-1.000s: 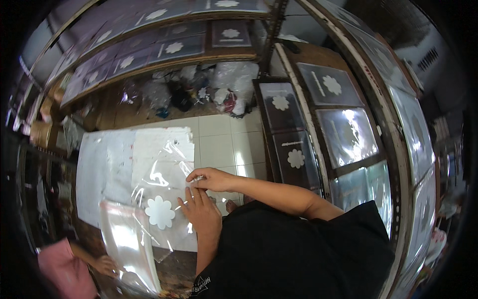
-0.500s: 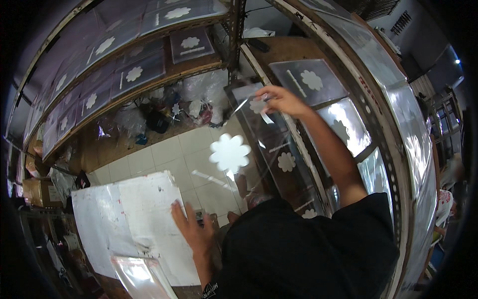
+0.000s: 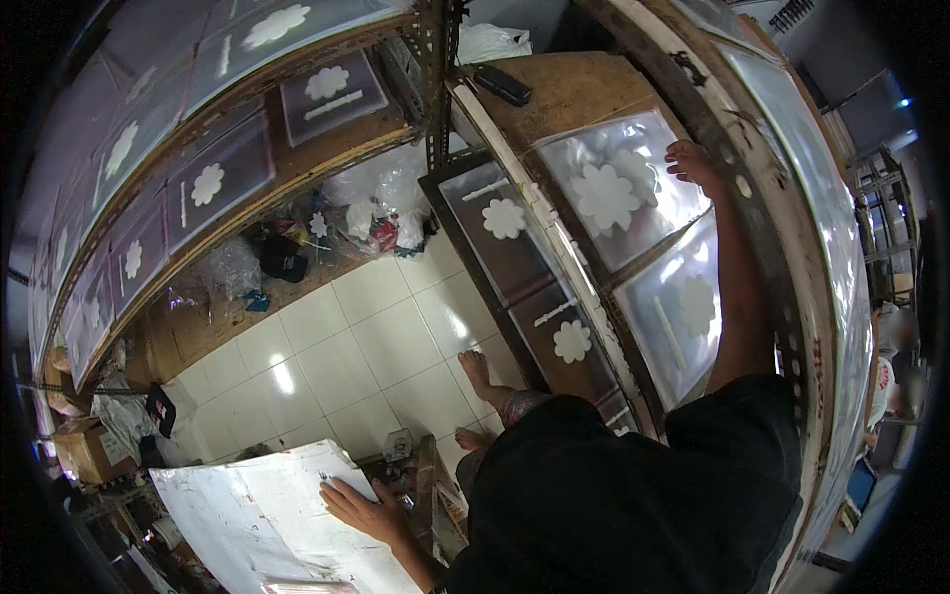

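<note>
Fingers of my right hand [image 3: 693,166] are curled at the far right edge of a clear plastic sheet [image 3: 564,176] with a white flower shape, and appear to grip it. The sheet hangs over or lies on the right-hand shelf; its exact height is unclear. A second pale flower shape shows partly behind the sheet's own. My left hand [image 3: 364,510] lies flat, fingers stretched, on a large white board [image 3: 233,505] at the lower left, holding nothing.
Shelves on the left [image 3: 287,178] and right carry more clear sheets with white flowers and strips. A black object [image 3: 503,85] lies on the far right shelf. Plastic bags [image 3: 381,188] and a black cap [image 3: 283,259] sit below the left shelf. A cardboard box [image 3: 94,450] stands left.
My right hand has carried the clear plastic sheet from above the floor to the right-hand shelf. My left hand has come down flat on the board. The view has shifted.
</note>
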`<state>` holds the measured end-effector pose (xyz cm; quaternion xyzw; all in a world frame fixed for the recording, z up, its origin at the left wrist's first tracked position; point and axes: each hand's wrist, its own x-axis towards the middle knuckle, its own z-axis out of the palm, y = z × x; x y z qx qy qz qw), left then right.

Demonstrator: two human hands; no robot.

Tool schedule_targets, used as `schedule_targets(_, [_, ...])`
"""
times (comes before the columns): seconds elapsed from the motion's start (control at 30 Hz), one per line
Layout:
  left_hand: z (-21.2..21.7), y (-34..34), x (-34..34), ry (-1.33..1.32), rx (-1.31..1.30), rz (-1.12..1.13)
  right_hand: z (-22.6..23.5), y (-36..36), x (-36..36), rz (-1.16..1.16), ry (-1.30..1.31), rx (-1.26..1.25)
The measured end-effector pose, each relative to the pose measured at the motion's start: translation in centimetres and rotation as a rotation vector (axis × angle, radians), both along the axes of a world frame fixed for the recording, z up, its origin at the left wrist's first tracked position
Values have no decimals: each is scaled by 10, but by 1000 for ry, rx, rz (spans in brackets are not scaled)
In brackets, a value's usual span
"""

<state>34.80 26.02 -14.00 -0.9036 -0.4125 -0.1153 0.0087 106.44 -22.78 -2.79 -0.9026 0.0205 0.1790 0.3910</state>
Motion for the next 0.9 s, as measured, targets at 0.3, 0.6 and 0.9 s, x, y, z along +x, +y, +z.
schedule_targets(0.3, [-5, 7, -1, 142, -2, 42, -85, -117, 72, -183, -243, 108])
schedule_targets(0.6, [0, 3, -2, 187, 10, 78, -78, -114, 84, -54, -432, -169])
schedule_targets(0.9, [0, 0, -2, 202, 15, 80, -59, -95, 90, -3, -532, -350])
